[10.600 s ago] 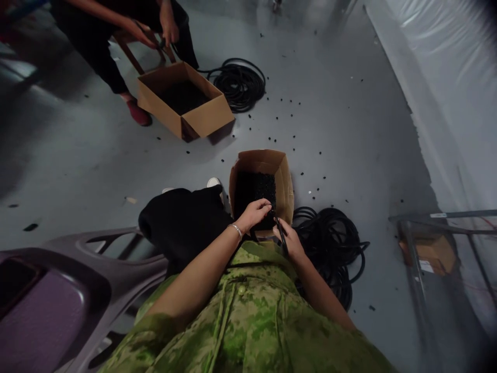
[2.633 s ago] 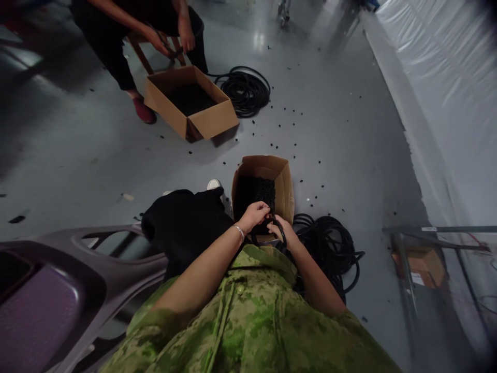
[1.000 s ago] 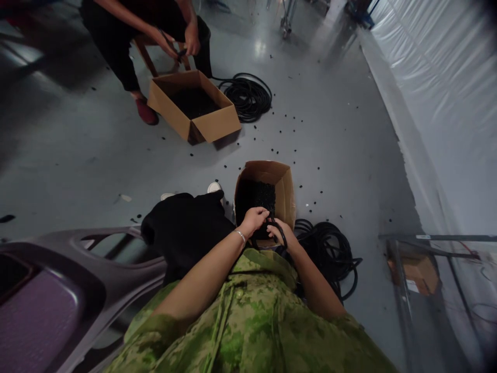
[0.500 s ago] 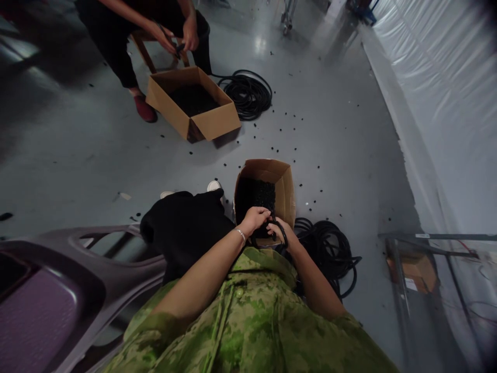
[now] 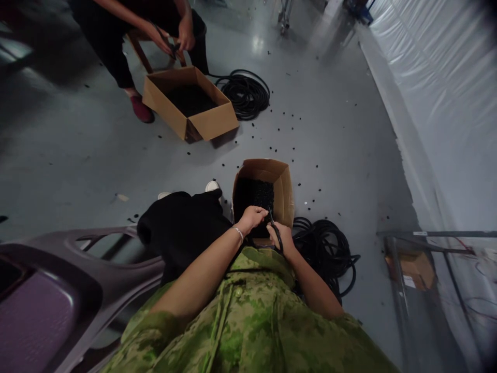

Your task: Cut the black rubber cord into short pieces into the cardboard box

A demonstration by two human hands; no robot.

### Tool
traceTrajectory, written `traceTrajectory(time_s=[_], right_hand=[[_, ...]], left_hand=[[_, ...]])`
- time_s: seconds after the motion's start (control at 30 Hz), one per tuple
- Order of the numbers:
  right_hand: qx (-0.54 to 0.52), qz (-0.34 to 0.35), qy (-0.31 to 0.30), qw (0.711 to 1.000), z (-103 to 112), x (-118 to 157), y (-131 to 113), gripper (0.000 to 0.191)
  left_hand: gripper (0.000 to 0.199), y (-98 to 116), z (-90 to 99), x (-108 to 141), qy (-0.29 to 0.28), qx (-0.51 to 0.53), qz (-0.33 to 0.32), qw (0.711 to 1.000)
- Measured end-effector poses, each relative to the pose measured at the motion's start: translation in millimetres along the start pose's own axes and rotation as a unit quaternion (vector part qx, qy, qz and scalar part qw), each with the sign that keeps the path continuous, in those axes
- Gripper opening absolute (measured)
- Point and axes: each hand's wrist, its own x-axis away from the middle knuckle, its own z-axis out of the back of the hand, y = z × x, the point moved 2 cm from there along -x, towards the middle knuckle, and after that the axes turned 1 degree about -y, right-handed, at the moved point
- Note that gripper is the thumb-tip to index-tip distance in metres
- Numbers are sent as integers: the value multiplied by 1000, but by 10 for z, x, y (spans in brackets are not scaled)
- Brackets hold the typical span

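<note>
Left hand [image 5: 252, 218], fingertips pressed together, perhaps on something tiny; right hand [image 5: 284, 238] curled round scissors [image 5: 277, 234]. Black bits [image 5: 264, 194] part-fill the near box [image 5: 286, 197]; right, a coil [image 5: 325, 244] remains.

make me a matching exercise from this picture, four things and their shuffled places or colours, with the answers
1. black-handled tool
2. heap of black pieces
3. bracelet
4. co-worker's shoe

A. dark red
B. silver
C. in the right hand
D. inside the nearer cardboard box

Pairs: 1-C, 2-D, 3-B, 4-A
</note>
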Motion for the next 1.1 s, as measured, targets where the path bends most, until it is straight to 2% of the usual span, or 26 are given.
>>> traceTrajectory(time_s=[0.13,0.37,0.53,0.7,0.9,1.0,1.1], right_hand=[[-19,-3,9,1000,-52,-9,24,43],[-117,-24,-65,991,-14,-131,66,40],[-132,-10,-66,989,30,-173,31,40],[-126,-4,-42,991,9,-89,-6,48],[-54,21,9,998,7,34,33,52],[-43,19,2,999,25,38,49,51],[-59,9,-33,998,50,0,55,48]], left_hand=[[25,-30,3,-31,15,-2,-8,1000],[22,-35,11,-34,20,-21,-26,999],[25,-7,-5,-10,1,-9,-36,999],[24,15,16,1,3,0,-25,1000],[24,20,13,0,5,7,-18,1000],[25,20,13,1,8,-1,-24,1000],[25,12,20,-2,7,-11,-22,1000]])
